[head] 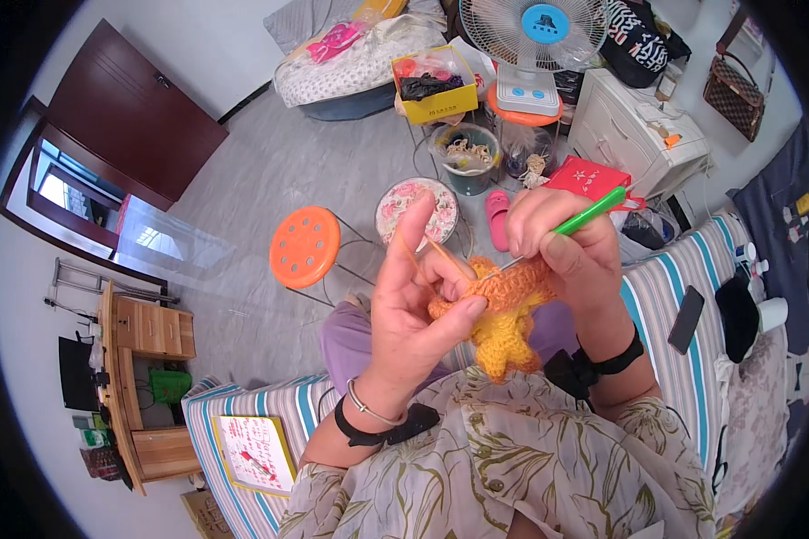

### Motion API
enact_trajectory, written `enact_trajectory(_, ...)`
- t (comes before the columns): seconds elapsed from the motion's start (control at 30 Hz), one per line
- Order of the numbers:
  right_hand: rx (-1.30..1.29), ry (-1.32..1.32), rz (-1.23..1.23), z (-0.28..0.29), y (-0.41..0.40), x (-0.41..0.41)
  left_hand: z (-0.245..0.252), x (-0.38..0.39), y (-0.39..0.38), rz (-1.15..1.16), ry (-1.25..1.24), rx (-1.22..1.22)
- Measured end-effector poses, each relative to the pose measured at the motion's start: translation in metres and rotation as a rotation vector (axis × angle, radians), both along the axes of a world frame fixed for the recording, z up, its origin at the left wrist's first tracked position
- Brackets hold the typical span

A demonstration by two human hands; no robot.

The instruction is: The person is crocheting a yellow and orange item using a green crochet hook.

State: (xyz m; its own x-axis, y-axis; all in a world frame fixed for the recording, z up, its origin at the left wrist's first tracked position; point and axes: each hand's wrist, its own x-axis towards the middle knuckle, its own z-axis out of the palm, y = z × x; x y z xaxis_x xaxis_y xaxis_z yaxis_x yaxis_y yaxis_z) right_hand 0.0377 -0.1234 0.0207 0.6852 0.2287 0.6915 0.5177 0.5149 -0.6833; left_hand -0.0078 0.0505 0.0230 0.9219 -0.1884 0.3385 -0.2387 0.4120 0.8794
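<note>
A crocheted piece [512, 286] in orange and yellow yarn hangs between my hands above my lap. My left hand [418, 303] pinches its left edge between thumb and fingers, and an orange yarn strand [448, 255] runs taut over the raised index finger. My right hand [570, 246] grips a crochet hook [590, 210] by its green handle, while its lower fingers rest against the right side of the piece. The hook's metal shaft reaches left to the orange edge; its tip is hidden in the stitches or behind them. Below the orange band, the yellow part [502, 343] bulges downward.
An orange stool [305, 246] and a floral-topped stool [418, 214] stand before me. Beyond are a bucket [468, 162] and an electric fan [534, 60]. On the striped bedding lie a phone [686, 320] at right and a handwritten sheet [253, 453] with a pen at left.
</note>
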Motion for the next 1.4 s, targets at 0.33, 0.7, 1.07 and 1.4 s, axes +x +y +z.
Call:
enact_trajectory(0.33,-0.059,0.054,0.025,0.003,-0.006,-0.002,-0.002,0.000,0.002,0.069,-0.112,0.146)
enact_trajectory(0.7,0.076,0.301,0.249,-0.005,0.002,-0.008,-0.001,-0.002,-0.009,0.078,-0.051,0.121)
enact_trajectory(1.07,-0.021,-0.306,-0.450,-0.012,0.008,-0.012,0.007,-0.013,-0.013,0.020,0.065,0.116)
enact_trajectory(1.4,0.099,-0.138,-0.267,-0.009,0.018,-0.013,0.007,-0.010,-0.004,0.013,0.127,-0.048)
